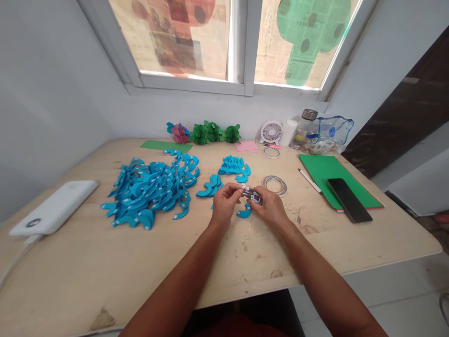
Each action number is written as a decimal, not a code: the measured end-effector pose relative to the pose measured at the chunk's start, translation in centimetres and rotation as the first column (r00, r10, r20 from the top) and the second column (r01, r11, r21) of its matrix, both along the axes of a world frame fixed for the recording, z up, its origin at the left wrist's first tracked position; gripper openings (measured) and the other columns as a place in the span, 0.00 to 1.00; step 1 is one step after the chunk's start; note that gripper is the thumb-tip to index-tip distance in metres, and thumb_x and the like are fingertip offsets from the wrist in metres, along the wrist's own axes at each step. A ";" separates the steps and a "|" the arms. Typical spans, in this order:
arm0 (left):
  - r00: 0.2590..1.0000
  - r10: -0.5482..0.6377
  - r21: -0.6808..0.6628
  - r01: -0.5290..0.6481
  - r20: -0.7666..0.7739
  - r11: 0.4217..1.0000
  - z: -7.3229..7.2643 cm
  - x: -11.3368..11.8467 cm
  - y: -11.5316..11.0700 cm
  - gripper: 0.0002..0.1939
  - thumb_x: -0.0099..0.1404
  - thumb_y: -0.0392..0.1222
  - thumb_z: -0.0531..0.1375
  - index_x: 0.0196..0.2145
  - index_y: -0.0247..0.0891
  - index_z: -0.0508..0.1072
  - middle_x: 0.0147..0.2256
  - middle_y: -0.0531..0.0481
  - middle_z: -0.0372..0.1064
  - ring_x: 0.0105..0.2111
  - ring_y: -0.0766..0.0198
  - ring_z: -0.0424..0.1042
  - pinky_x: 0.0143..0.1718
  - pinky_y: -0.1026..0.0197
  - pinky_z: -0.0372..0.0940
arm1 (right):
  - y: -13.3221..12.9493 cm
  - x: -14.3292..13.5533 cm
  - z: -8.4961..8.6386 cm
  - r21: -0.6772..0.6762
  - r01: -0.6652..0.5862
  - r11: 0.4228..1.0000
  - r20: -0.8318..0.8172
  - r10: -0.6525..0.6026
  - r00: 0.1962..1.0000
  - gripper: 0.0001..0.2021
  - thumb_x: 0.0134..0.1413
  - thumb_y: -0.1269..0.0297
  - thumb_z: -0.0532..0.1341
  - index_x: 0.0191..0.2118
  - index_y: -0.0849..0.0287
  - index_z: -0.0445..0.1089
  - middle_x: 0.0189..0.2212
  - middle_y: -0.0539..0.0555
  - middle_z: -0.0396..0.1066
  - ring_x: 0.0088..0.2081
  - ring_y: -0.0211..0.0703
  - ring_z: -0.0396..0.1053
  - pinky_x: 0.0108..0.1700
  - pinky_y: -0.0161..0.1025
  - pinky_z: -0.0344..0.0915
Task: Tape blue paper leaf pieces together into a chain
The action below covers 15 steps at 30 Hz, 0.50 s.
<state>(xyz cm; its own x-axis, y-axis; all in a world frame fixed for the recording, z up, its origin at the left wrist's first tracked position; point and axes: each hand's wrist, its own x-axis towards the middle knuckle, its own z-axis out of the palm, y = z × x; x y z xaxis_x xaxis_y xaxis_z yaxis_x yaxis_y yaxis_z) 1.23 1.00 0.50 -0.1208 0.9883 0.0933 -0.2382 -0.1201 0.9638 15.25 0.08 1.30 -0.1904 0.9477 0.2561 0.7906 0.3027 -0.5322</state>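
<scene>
My right hand [269,204] is closed round a small dark-and-silver tool [255,196], whose exact kind I cannot make out. My left hand [226,202] meets it with thumb and finger pinched at a small white bit [244,186] by the tool's tip. Just below the hands lies a curved blue paper piece [244,211] with a white patch. A small stack of blue paper pieces [209,186] sits beyond my left hand, and another blue group [232,165] lies farther back.
A large heap of blue paper pieces [147,187] covers the left middle. Tape rolls [275,186], a white pen [310,180], green sheets [324,168] and a phone [349,199] lie rightward. A power bank [58,206] is far left; a fan [271,133] and bottle [303,128] stand behind.
</scene>
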 end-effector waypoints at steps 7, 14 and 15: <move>0.992 0.123 0.006 -0.123 -0.006 0.992 -0.1 -0.2 0.4 0.08 0.47 0.44 0.63 0.25 0.37 0.72 0.26 0.51 0.69 0.27 0.66 0.66 0.25 0.66 0.60 | 0.1 0.0 0.1 -0.027 0.029 0.999 0.033 -0.029 0.999 0.10 0.48 0.63 0.58 0.39 0.55 0.69 0.28 0.49 0.70 0.30 0.38 0.66 0.30 0.32 0.55; 0.987 0.153 0.017 -0.153 -0.045 0.988 0.0 -0.4 0.2 0.07 0.47 0.42 0.64 0.24 0.38 0.72 0.25 0.53 0.68 0.26 0.67 0.66 0.28 0.64 0.63 | 0.4 0.4 0.1 -0.054 0.104 0.993 -0.011 -0.104 0.994 0.09 0.48 0.61 0.57 0.36 0.56 0.68 0.26 0.49 0.69 0.28 0.38 0.65 0.29 0.32 0.55; 0.987 0.148 0.024 -0.147 -0.056 0.989 -0.1 -0.4 0.2 0.06 0.47 0.42 0.64 0.23 0.38 0.72 0.25 0.53 0.68 0.26 0.66 0.66 0.29 0.64 0.63 | 0.4 0.4 0.1 -0.062 0.110 0.992 -0.048 -0.114 0.992 0.09 0.48 0.60 0.57 0.35 0.56 0.68 0.25 0.48 0.68 0.28 0.38 0.65 0.29 0.32 0.55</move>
